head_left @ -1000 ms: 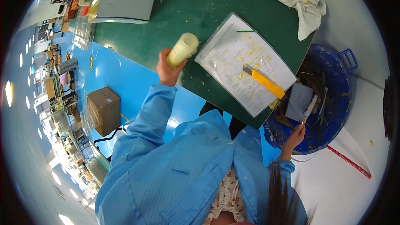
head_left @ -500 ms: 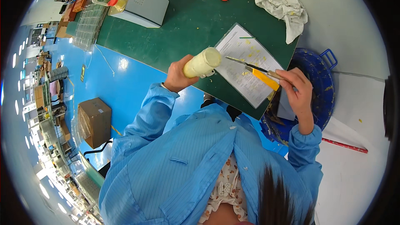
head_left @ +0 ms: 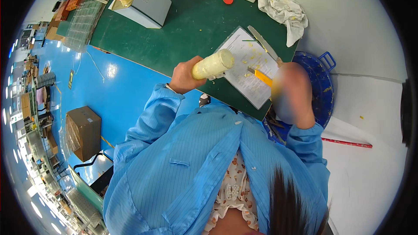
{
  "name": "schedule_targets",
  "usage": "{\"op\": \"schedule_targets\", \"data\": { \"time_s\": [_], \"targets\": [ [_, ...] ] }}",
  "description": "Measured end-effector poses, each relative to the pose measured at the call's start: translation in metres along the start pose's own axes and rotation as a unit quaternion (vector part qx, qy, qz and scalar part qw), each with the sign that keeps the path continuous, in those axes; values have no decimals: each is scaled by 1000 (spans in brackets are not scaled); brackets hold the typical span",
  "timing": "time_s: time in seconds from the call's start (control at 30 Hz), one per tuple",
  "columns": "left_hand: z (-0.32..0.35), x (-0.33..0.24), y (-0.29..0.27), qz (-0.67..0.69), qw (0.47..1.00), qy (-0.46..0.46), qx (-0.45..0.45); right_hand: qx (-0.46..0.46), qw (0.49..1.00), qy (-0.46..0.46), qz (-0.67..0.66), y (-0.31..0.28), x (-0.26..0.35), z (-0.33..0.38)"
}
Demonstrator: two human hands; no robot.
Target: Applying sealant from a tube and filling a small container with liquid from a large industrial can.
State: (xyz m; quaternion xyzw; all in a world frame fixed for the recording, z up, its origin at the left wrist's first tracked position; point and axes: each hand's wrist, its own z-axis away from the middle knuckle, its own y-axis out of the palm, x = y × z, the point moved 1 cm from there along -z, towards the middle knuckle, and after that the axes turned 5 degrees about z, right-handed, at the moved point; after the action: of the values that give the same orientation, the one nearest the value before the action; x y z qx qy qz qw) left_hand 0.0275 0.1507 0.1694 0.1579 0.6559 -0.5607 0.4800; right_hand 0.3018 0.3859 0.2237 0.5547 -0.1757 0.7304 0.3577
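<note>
My left hand (head_left: pixel 185 77) grips a cream cylinder (head_left: pixel 213 64), fingers wrapped around its base, raised above the green table (head_left: pixel 191 21). My right hand (head_left: pixel 291 92), blurred, appears closed on a yellow-handled knife (head_left: pixel 260 76). Yellow shavings litter the paper sheet (head_left: pixel 248 63); I judge the trimming partly done, with more scraping left.

Head-worn fisheye, looking steeply down, close.
</note>
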Motion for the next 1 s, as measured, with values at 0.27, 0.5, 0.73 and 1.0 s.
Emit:
{"op": "schedule_targets", "data": {
  "time_s": [0.27,0.5,0.73,1.0],
  "targets": [
    [10,15,29,-34,997,-66,20,115,885,146,-427,26,-95,15],
    [23,26,43,-22,992,-111,50,-133,965,77,-212,-5,-133,33],
    [34,41,51,-13,990,-127,56,-174,948,133,-233,-2,-206,8],
    [63,49,48,27,991,-128,21,-231,964,115,-61,29,-212,12]
  ]
}}
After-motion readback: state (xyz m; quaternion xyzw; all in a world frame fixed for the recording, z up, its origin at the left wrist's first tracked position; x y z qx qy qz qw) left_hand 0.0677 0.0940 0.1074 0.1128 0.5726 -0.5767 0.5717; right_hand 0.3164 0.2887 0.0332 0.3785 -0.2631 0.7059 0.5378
